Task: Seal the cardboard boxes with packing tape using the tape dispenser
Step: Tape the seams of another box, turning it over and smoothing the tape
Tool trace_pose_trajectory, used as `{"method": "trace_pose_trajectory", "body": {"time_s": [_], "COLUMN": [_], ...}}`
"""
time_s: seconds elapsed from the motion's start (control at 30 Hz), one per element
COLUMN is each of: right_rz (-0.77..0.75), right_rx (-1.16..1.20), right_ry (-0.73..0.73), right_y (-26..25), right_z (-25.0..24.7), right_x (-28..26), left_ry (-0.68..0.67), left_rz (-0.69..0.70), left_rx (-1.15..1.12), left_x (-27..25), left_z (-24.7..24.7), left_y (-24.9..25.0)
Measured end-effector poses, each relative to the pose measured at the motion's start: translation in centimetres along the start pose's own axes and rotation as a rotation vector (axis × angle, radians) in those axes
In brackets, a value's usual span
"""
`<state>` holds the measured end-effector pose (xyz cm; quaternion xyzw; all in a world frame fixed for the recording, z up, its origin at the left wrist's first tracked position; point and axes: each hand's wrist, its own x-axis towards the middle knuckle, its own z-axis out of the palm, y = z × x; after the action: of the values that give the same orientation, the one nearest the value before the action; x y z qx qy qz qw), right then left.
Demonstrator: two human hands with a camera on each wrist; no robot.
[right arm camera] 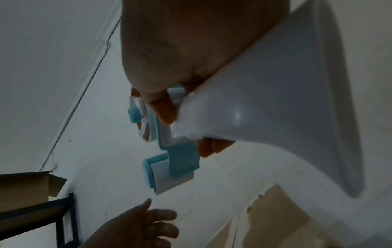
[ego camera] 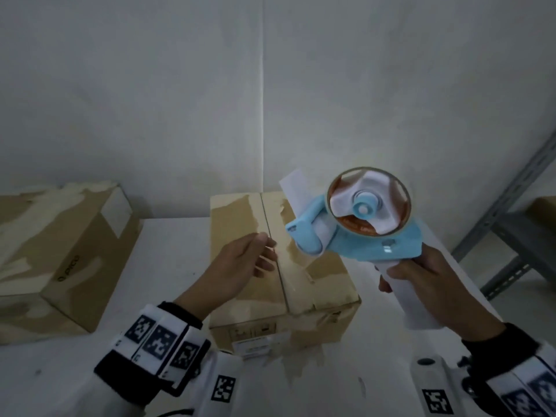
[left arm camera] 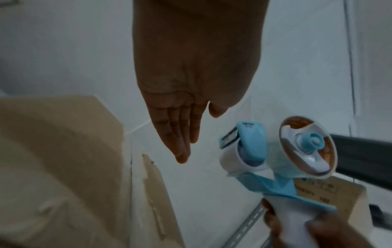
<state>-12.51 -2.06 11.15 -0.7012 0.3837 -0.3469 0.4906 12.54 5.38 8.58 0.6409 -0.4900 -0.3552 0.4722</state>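
The tape dispenser [ego camera: 355, 218] is gripped by its handle in the right hand [ego camera: 427, 284] above the middle box [ego camera: 270, 266], roller end facing the nearer, empty, straight-fingered left hand [ego camera: 237, 266].

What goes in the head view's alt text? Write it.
A person's right hand grips a blue-and-white tape dispenser above a closed cardboard box, while the open left hand reaches toward it. A second box sits left.

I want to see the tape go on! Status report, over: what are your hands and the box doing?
Right hand grips tape dispenser handle, raised above the box. Left hand open over middle box, not holding anything. Centre seam clear.
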Motion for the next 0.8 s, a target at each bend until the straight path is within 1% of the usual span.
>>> {"method": "trace_pose_trajectory", "body": {"time_s": [0.07,0.13,0.17,0.23,0.3,0.4,0.5,0.6,0.67,0.8], "right_rz": [0.000,0.003,0.009,0.013,0.000,-0.024,-0.035,-0.043,-0.056,-0.069], "right_rx": [0.026,0.064,0.086,0.097,0.078,0.081,0.102,0.114,0.108,0.098], "right_ry": [-0.055,-0.096,-0.108,-0.129,-0.156,-0.172,-0.178,-0.202,-0.222,-0.265], "right_y": [-0.3,-0.4,-0.4,-0.3,-0.2,-0.1,0.3,0.8,1.1,1.6], "right_z": [0.8,1.5,1.7,1.9,2.1,2.2,2.4,2.6,2.7,2.9], "right_x": [0.0,0.2,0.2,0.6,0.9,1.3,1.6,1.7,1.8,2.0], "left_ry": [-0.079,-0.147,-0.174,-0.238,-0.301,-0.327,-0.308,-0.254,-0.226,-0.240], "left_rz": [-0.168,-0.301,-0.354,-0.414,-0.436,-0.444,-0.458,-0.489,-0.501,-0.541], "left_rx": [-0.157,-0.208,-0.224,-0.249,-0.290,-0.387,-0.452,-0.533,-0.537,-0.496], "left_x": [-0.1,-0.3,-0.5,-0.8,-1.1,-1.2,-1.1,-0.9,-0.9,-1.0], "left_z": [0.4,0.8,0.9,0.8,0.5,-0.3,-1.0,-1.5,-1.8,-2.5], "left_y": [0.5,0.6,0.6,0.3,0.1,-0.1,-0.4,-0.7,-0.8,-1.1]}}
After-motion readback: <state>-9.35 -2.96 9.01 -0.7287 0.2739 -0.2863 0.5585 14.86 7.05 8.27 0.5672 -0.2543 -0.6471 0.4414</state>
